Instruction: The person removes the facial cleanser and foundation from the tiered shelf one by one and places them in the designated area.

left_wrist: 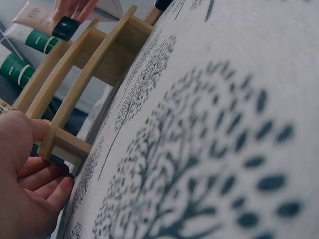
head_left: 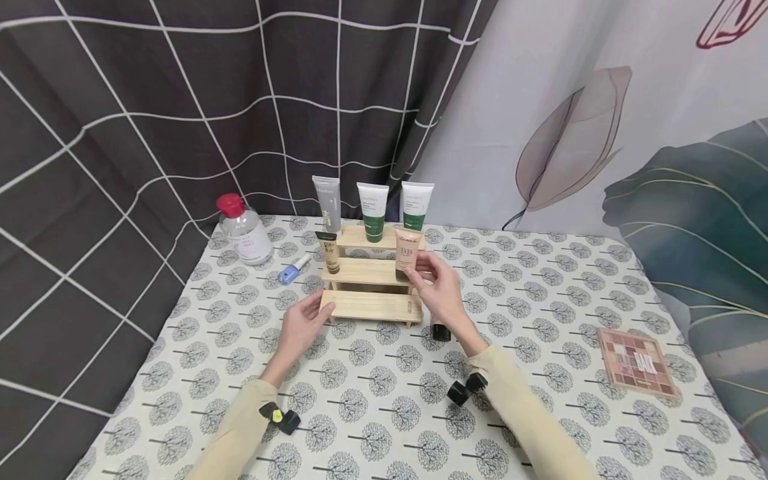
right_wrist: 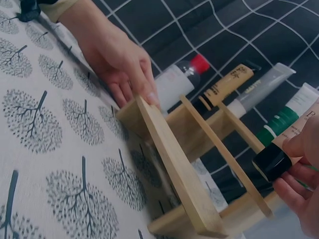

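A three-step wooden display rack stands mid-table. My left hand grips the left end of its lowest step, thumb on top and fingers underneath. In my right hand is a pink BB cream tube, pinched near its black cap, upright at the right end of the middle step; whether the cap touches the wood I cannot tell. On that step's left end stands a small gold tube. A grey tube and two green-and-white tubes line the top step.
Left of the rack are a clear bottle with a red cap and a blue nail polish bottle. A black-capped item lies by my right wrist, partly hidden. An eyeshadow palette lies far right. Curtains hang behind the table.
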`<state>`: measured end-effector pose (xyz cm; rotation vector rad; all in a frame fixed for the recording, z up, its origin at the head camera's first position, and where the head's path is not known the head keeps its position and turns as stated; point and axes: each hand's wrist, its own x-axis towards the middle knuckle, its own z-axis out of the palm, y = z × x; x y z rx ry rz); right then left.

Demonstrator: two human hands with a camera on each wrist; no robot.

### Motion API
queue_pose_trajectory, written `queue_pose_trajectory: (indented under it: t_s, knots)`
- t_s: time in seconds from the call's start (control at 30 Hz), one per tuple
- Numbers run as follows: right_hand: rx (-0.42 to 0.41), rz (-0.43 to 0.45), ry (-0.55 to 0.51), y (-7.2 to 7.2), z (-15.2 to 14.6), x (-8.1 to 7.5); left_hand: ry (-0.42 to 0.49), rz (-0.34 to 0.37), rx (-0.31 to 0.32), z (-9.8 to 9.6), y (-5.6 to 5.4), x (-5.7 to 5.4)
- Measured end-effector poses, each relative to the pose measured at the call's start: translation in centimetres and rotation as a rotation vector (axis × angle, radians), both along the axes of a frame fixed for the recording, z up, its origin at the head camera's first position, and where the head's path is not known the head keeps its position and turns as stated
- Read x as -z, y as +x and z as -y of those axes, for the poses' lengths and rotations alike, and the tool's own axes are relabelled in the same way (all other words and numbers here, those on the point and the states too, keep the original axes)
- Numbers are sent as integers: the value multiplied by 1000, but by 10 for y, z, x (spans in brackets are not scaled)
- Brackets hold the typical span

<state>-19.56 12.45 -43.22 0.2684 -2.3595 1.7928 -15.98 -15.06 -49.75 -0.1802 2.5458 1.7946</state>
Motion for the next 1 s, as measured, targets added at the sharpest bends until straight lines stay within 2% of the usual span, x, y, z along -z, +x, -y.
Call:
queue_pose_trajectory:
  t_s: [0.33, 0.6, 1.0]
  knots:
    - [50, -12, 50, 10, -27, 2, 19, -6, -4, -1, 1, -2]
    - [82, 38, 112, 21, -50, -2, 17, -19, -7, -1, 0, -1]
    - [78, 96, 156, 42, -77, 1, 5, 1, -10, -1, 1, -1]
